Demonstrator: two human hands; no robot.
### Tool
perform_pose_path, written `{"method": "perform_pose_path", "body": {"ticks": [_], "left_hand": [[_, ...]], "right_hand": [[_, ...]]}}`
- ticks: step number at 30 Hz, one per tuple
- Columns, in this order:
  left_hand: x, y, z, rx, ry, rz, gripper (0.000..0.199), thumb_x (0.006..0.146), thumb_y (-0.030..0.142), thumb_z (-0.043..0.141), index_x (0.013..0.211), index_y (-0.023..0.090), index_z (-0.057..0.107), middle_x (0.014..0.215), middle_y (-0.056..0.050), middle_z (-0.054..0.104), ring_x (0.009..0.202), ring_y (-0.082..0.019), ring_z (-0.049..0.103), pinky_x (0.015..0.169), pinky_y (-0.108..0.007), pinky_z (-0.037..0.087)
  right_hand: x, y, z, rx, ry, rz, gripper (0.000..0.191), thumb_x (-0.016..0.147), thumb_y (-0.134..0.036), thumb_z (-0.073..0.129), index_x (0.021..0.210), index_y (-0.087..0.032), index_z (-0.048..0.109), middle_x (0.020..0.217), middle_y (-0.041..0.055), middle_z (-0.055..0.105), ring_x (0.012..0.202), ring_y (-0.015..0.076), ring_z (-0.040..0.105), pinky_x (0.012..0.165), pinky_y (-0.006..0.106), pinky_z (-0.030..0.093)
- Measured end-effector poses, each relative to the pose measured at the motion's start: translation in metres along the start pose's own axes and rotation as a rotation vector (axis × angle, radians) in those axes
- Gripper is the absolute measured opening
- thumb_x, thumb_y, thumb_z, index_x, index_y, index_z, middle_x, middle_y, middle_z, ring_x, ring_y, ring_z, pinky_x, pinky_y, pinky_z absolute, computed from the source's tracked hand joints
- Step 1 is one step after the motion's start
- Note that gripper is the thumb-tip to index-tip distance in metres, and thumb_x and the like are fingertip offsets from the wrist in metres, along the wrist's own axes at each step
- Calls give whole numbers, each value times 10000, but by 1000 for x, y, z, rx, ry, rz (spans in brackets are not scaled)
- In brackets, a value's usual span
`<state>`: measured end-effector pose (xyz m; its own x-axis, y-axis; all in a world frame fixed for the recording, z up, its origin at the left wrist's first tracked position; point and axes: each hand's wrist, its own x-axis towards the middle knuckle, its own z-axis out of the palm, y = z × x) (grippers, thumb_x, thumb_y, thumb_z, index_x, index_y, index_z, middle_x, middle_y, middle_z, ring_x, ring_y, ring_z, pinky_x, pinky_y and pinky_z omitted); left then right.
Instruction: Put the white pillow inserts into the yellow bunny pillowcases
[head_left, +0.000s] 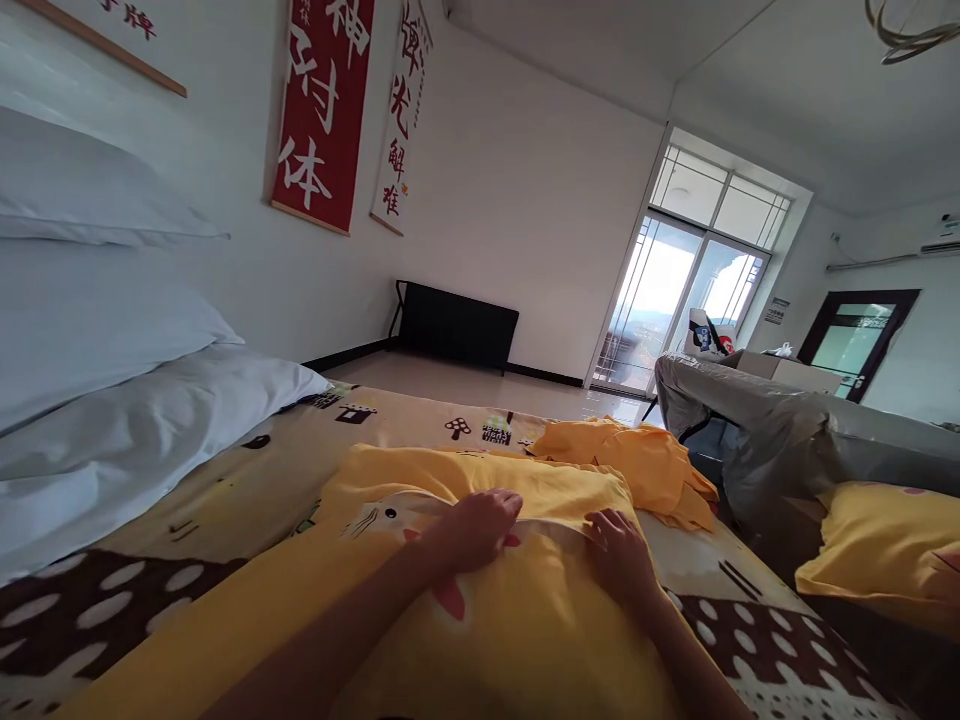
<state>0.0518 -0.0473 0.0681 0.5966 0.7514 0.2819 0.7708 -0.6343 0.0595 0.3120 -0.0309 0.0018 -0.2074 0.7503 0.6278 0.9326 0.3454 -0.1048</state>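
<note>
A yellow pillowcase (517, 640) with a printed cartoon face lies on the bed in front of me, with a filled shape under its cloth. My left hand (476, 525) is closed on the fabric near its middle, fingers curled. Over at the right side of the case, my right hand (619, 550) is also closed, its fingers bent over the cloth. A pale strip runs between the two hands; whether it is a pillow inside or a fold of the case, I cannot tell. The fingertips are partly hidden.
Stacked white pillows (112, 310) stand at the left on a patterned bed sheet (270, 480). Crumpled orange-yellow cloth (622, 460) lies beyond the pillowcase. At right are another yellow pillow (885, 545) and plastic-covered furniture (750, 400). A black folded panel (457, 325) leans by the far wall.
</note>
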Motion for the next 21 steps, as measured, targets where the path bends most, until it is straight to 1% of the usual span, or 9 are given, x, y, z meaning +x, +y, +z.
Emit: {"method": "perform_pose_path", "body": {"ticks": [2, 4, 6, 8, 11, 12, 14, 17, 21], "left_hand": [[1, -1, 5, -39, 76, -24, 82, 840, 170, 435, 867, 173, 512, 956, -76, 608, 831, -196, 570, 741, -303, 447], [1, -4, 14, -87, 132, -34, 135, 876, 175, 378, 872, 172, 513, 944, -71, 608, 818, -188, 561, 759, -312, 444], [-2, -7, 25, -104, 131, -13, 165, 886, 174, 354, 854, 172, 516, 921, -64, 609, 812, -187, 554, 773, -323, 444], [-5, -8, 35, -106, 111, 5, 162, 881, 170, 366, 841, 171, 523, 917, -60, 610, 830, -193, 548, 793, -336, 446], [-9, -8, 47, -145, 98, -9, 171, 888, 177, 376, 845, 170, 541, 935, -58, 613, 875, -197, 543, 842, -351, 442], [-10, -7, 48, -157, 84, -10, 180, 892, 184, 375, 845, 170, 548, 942, -60, 613, 884, -199, 543, 853, -356, 440], [-12, -7, 45, -159, 43, -3, 196, 896, 193, 370, 850, 172, 559, 951, -68, 609, 892, -205, 543, 857, -364, 438], [-19, -19, 28, -156, -14, -27, 187, 877, 183, 377, 835, 173, 558, 941, -79, 596, 873, -207, 549, 819, -344, 439], [-43, -63, -1, -238, 2, -209, 184, 866, 263, 370, 800, 182, 521, 901, -68, 567, 778, -188, 557, 704, -302, 425]], "right_hand": [[-2, 17, 3, 17, 65, 35, 264, 802, -132, 431, 850, -208, 679, 851, 52, 689, 835, 193, 618, 747, 291, 461], [-6, 33, 4, 49, 226, 9, 266, 830, -168, 420, 882, -200, 679, 858, 65, 693, 828, 198, 624, 760, 315, 475], [-12, 46, 4, 80, 352, -52, 260, 846, -209, 431, 922, -211, 680, 887, 78, 693, 843, 215, 624, 798, 364, 477], [-20, 54, 6, 125, 229, -101, 254, 851, -218, 442, 895, -252, 690, 865, 72, 692, 823, 228, 627, 787, 393, 478], [-32, 55, 16, 219, -130, -104, 251, 847, -208, 470, 783, -312, 689, 770, 44, 685, 747, 214, 640, 673, 340, 496], [-36, 53, 20, 252, -197, -71, 253, 847, -209, 477, 760, -323, 684, 755, 39, 683, 736, 207, 644, 649, 320, 495], [-41, 47, 27, 309, -237, 10, 260, 848, -216, 473, 755, -338, 683, 763, 39, 685, 745, 205, 648, 653, 304, 491], [-41, 40, 27, 346, -284, 79, 275, 862, -246, 444, 801, -324, 701, 815, 50, 691, 795, 219, 646, 701, 312, 477], [-27, 34, 7, 268, -404, 135, 302, 861, -272, 427, 787, -224, 716, 787, 62, 698, 756, 218, 637, 683, 313, 462]]}}
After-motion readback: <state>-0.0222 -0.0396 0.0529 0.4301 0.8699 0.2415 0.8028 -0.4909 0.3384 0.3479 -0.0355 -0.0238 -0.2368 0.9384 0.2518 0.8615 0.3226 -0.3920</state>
